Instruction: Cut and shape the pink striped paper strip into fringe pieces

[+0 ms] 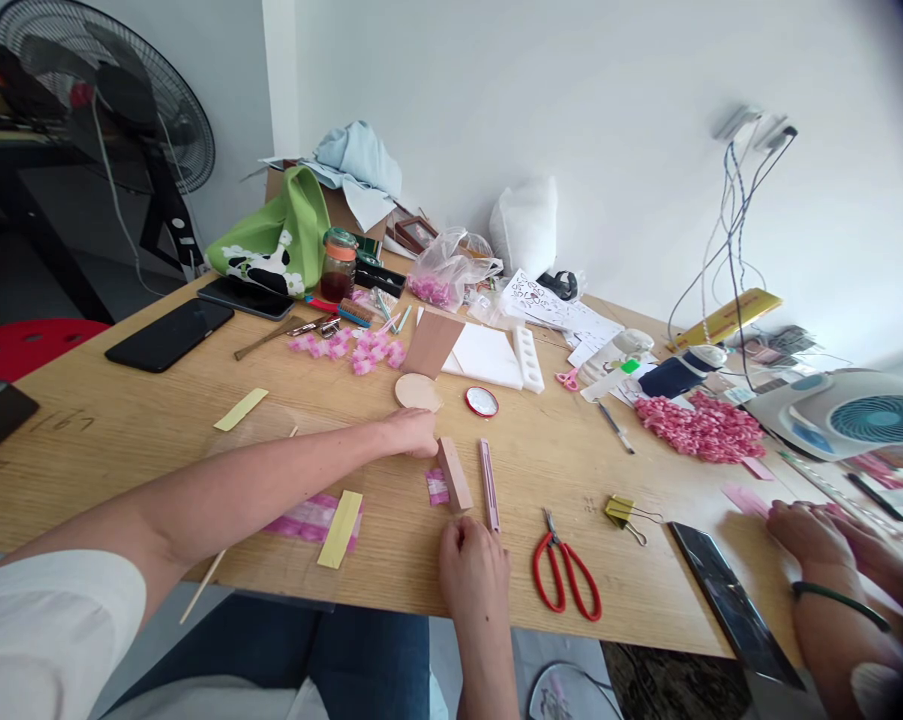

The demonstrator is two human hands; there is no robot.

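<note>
White walls (571,120) rise behind a cluttered wooden bench (121,450), with a black standing fan (113,100) off to the left. Across the far half lie a black phone (170,333), loose pink paper petals (368,352) and a heap of pink crinkled pieces (698,428).

The person's left hand (412,432) reaches in from the left, with its fingers curled down against the near side of a pale pink wooden block (455,475). The block lies on the bench just below that hand. Whether those fingers actually grip it, I cannot tell. A round wooden disc (417,392) sits just beyond the hand, and a small red-rimmed tin (482,402) lies near it. The right hand (472,572) sits at the near edge with its fingers loosely curled, close to a slim pink strip (488,485). Nothing shows in them, though the view cannot settle that.

A thin wooden stick (205,583) pokes out past the bench edge, so a brush of the left forearm could knock it to the floor. The block looks narrow enough to tip if pushed at its top end, and it could sweep aside the small pink scrap (437,487) beside it. Red-handled scissors (567,575) lie open-looped near the edge, within reach of a careless right hand. At the right, a co-worker's hand (811,535) works separately, so 2 people reaching across could crowd the same things.
</note>
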